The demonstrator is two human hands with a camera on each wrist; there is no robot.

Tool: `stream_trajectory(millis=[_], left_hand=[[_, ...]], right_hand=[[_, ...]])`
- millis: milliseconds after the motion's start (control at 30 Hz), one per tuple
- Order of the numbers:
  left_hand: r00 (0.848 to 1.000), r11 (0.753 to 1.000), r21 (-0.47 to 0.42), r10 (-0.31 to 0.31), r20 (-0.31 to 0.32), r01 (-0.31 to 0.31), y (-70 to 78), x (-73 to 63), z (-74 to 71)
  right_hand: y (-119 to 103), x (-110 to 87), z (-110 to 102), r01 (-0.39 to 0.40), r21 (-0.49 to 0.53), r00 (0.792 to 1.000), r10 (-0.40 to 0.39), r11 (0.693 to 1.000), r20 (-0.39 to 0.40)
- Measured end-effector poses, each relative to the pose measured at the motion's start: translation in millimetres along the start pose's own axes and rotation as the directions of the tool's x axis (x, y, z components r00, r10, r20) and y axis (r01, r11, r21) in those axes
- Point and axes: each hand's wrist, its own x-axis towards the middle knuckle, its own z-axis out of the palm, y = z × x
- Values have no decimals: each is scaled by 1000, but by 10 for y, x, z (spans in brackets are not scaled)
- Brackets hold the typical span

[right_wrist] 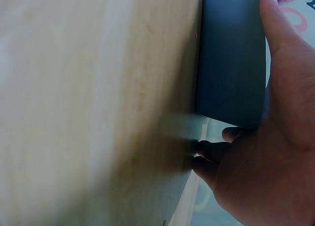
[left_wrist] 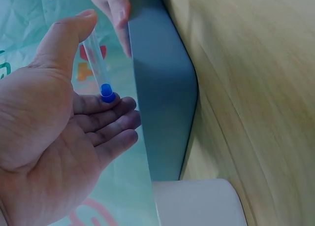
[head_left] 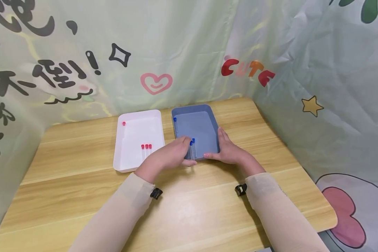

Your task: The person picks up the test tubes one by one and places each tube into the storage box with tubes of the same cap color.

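Observation:
In the head view my left hand is over the near left corner of the blue-grey tray. Its thumb and index finger pinch a clear tube with a blue cap by the two ends, while the other fingers are loosely extended. Beside it, another blue-capped tube lies in the tray, partly overlapped. A third blue-capped tube lies along the tray's far left side. My right hand grips the tray's near right corner, thumb at the front rim and fingers along the right wall.
Left of the blue-grey tray stands a white tray. Three red-capped tubes lie side by side near its front, and another red cap shows at its far left. A printed curtain borders the wooden table.

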Motion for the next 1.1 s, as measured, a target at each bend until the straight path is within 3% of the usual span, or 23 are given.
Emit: stream_trajectory(millis=[267,500,767,1100], left_hand=[[998,997,-42,-60,11,61,-59,114,29],[996,996,-21,-87,20,88,-107,169,69],[996,996,-24,-80,28,81,-127,250,76],[999,997,68,-27,24,25,-185,429,129]], right_hand=[[5,-15,8,-5,-6,1000,5,1000,4],[8,-18,24,-4,6,1000,4,1000,8],[7,-23,15,-4,3,1000,4,1000,5],[24,4,3,0,-6,1000,0,1000,0]])
